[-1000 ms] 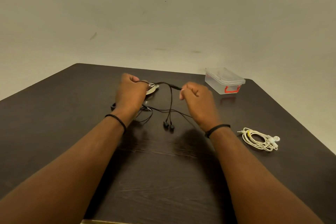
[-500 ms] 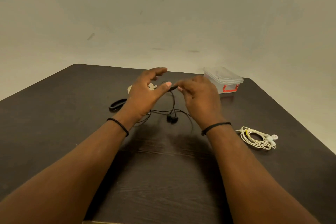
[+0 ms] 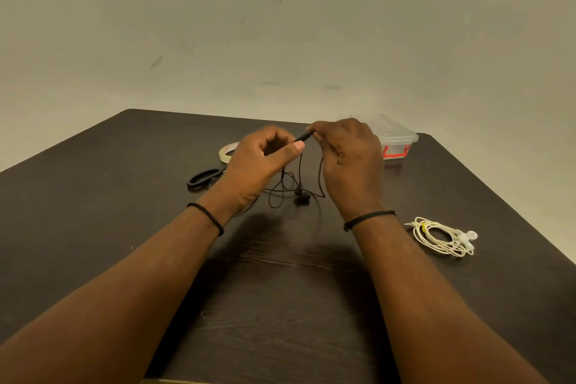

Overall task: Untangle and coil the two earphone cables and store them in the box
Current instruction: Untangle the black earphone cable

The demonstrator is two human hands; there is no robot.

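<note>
Black earphone cable (image 3: 300,174) is held up over the dark desk (image 3: 93,196) in the head view, and only this one view is given. A small dark piece of the cable is pinched at the top by the left hand (image 3: 255,165) and the right hand (image 3: 349,162), with thumbs and fingers curled round it. Loose thin loops hang down between the hands, and two small black buds rest on the desk below. The step in hand looks like the coiling of this black cable, which is not yet wound up. Next, the hanging loops would likely need to be gathered into neat rings. White earphone cable (image 3: 442,237) is seen already coiled, lying on the desk to the right. Clear box (image 3: 396,137) with a red clasp is set behind the right hand, lid on.
</note>
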